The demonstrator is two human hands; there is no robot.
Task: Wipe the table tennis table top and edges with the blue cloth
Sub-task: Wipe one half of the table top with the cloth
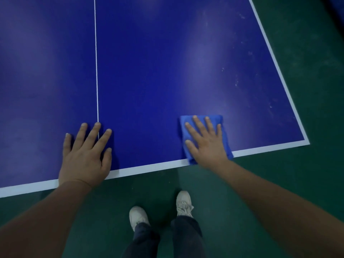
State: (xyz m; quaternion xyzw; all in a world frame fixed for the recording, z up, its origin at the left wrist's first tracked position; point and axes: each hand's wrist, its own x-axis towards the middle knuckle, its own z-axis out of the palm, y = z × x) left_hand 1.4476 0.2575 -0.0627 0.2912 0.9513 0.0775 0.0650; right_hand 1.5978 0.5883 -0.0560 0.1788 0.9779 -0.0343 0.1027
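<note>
Hands flat and well apart, the left hand braces on the surface while the right hand presses the blue cloth by the near edge; best to sweep toward the smudged right side under even pressure.

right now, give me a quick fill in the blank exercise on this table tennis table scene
The right hand lies flat on the ____ cloth.
The left hand rests on the table and holds ____.
The cloth lies to the ____ of the thin centre line.
The floor is ____.
Missing words: blue; nothing; right; green.
</note>
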